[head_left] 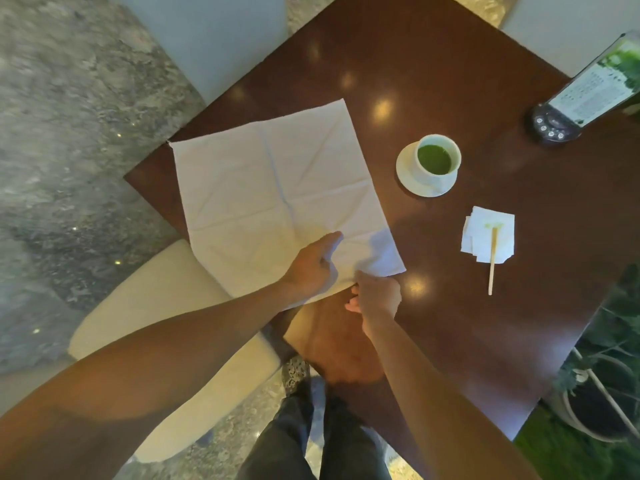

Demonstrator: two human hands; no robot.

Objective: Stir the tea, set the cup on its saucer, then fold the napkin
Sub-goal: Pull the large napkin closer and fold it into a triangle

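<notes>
A large white napkin (273, 188) lies spread open on the dark wooden table (450, 81), its near edge hanging over the table's edge. My left hand (311, 268) rests on the napkin's near part, fingers pressed on the cloth. My right hand (375, 294) pinches the napkin's near edge beside the right corner. A white cup of green tea (437, 160) stands on its white saucer (406, 174) to the right. A wooden stirrer (492, 261) lies across a small folded paper tissue (488, 237).
A menu stand with buttons on a black base (585, 95) stands at the far right. White chairs sit at the far side (214, 39) and a cream seat (166, 299) near my left arm. Plants (599, 393) are at the lower right.
</notes>
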